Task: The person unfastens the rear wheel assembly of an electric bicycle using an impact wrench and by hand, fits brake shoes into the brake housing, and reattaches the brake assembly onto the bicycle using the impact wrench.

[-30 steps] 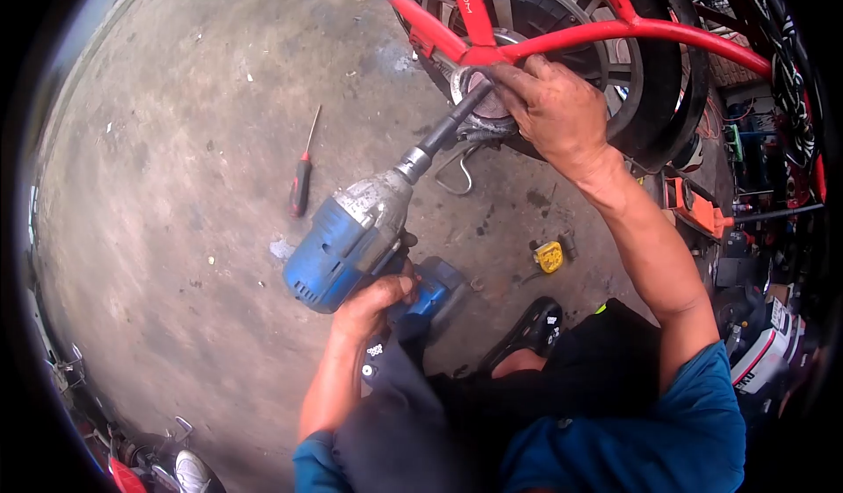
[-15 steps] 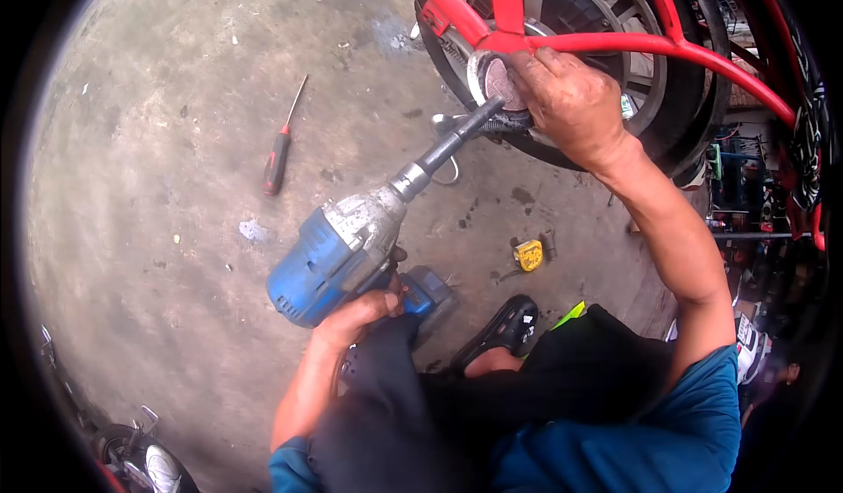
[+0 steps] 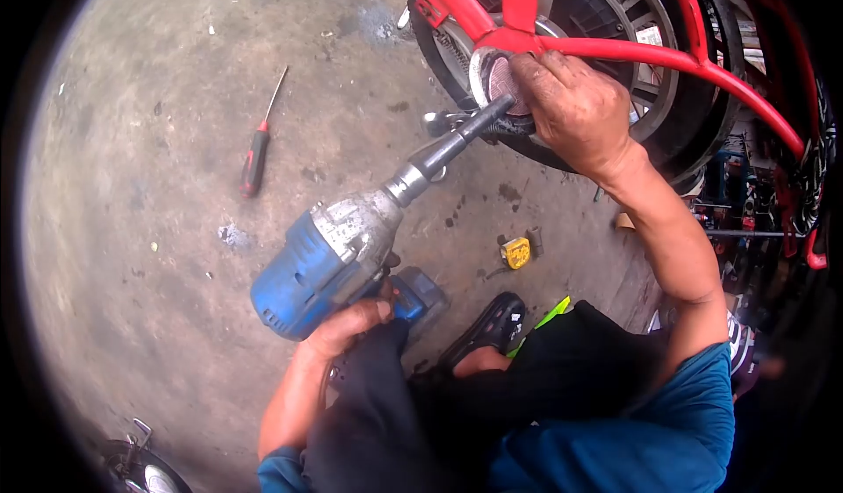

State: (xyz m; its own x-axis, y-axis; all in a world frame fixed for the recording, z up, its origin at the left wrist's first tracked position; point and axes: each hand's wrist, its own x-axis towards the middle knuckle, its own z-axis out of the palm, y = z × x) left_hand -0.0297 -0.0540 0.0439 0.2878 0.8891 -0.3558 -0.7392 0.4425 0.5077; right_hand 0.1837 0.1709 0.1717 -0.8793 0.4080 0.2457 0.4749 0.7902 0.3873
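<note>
My left hand (image 3: 351,324) is wrapped around the handle of a blue and silver cordless impact wrench (image 3: 325,260). The wrench's long dark socket (image 3: 465,133) points up and right, its tip against or just in front of a round metal part (image 3: 502,79) with a pinkish face. My right hand (image 3: 575,111) grips that part from the right, fingers curled over its edge; the fingertips are partly hidden. The part sits where red frame tubes (image 3: 518,41) meet, beside a black-tyred wheel (image 3: 654,133). Below it shows a shiny metal lever-like piece (image 3: 439,122).
On the concrete floor (image 3: 132,230) lies a red and black screwdriver (image 3: 255,159) to the left. A small yellow item (image 3: 516,252) lies nearer my shoe (image 3: 487,331). Cluttered metal parts (image 3: 746,194) stand at the right, and part of another vehicle (image 3: 132,462) shows at lower left.
The view has shifted slightly, so floor items appear further left. The wrench body sits a little lower and left in view; its socket tip stays at the round part. Both hands keep their grip.
</note>
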